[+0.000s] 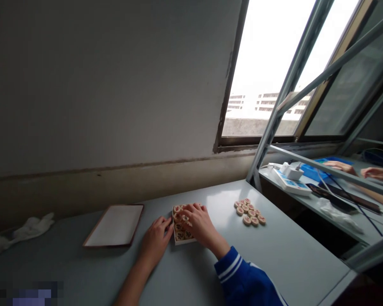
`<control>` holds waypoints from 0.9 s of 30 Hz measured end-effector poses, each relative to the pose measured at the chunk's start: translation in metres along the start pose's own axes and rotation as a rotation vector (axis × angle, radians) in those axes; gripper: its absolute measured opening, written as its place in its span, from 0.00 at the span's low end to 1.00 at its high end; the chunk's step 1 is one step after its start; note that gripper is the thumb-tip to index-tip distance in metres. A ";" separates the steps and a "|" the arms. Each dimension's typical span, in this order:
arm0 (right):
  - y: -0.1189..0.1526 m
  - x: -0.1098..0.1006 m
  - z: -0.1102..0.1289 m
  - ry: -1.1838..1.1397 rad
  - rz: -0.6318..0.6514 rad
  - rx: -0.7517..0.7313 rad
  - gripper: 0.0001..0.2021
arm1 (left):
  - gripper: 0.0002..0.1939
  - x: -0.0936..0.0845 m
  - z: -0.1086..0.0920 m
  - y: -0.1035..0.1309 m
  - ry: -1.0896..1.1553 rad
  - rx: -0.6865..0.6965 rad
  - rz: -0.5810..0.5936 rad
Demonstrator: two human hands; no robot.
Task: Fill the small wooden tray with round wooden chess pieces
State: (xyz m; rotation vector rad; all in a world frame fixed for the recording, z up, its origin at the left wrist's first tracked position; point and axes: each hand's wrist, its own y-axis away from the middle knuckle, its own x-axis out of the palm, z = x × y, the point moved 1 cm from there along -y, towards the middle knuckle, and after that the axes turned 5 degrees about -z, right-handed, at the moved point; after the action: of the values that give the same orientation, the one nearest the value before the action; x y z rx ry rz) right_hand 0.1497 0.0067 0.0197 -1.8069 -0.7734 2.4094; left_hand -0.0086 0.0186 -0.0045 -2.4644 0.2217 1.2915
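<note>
A shallow white box (185,242) on the desk holds rows of round wooden Chinese chess pieces (179,236) with dark and red characters. My left hand (156,238) rests at the box's left side, its bent fingers and thumb against the edge. Above the box, my right hand (199,223) reaches in from the right. Its fingers curl down around a piece (178,217) near the left side, and the hand hides much of the box's right half. To the right, several loose Chinese chess pieces (249,212) with red characters lie flat in a cluster.
Left of the box lies a lid (115,225), white inside with a reddish-brown rim. White crumpled cloth (35,227) lies far left. A metal frame (266,146) borders the desk's right side. Beyond it are a power strip (292,180), a blue tray (315,171) and another person's hands (341,166).
</note>
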 end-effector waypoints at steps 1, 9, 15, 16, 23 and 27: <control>-0.002 0.002 0.001 0.002 -0.012 0.001 0.13 | 0.19 0.000 0.000 0.000 -0.003 0.000 -0.001; -0.006 0.006 0.012 0.042 -0.055 0.024 0.06 | 0.17 0.002 0.003 -0.002 -0.019 0.029 -0.008; 0.005 -0.020 -0.011 -0.019 -0.154 0.149 0.07 | 0.19 0.003 0.004 -0.002 -0.027 0.031 -0.010; 0.011 -0.027 -0.019 0.001 -0.187 0.190 0.07 | 0.19 0.003 0.004 -0.002 -0.029 0.028 -0.008; 0.069 -0.060 -0.083 0.253 -0.215 0.459 0.06 | 0.20 0.003 0.002 -0.004 0.005 -0.004 -0.007; 0.089 -0.063 -0.106 0.402 -0.177 0.567 0.08 | 0.21 0.004 0.005 -0.003 0.033 0.011 -0.017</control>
State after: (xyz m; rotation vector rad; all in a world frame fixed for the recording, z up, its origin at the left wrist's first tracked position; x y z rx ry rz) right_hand 0.2898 -0.0516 0.0184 -1.7871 -0.1734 1.8087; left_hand -0.0090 0.0236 -0.0099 -2.4744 0.2148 1.2398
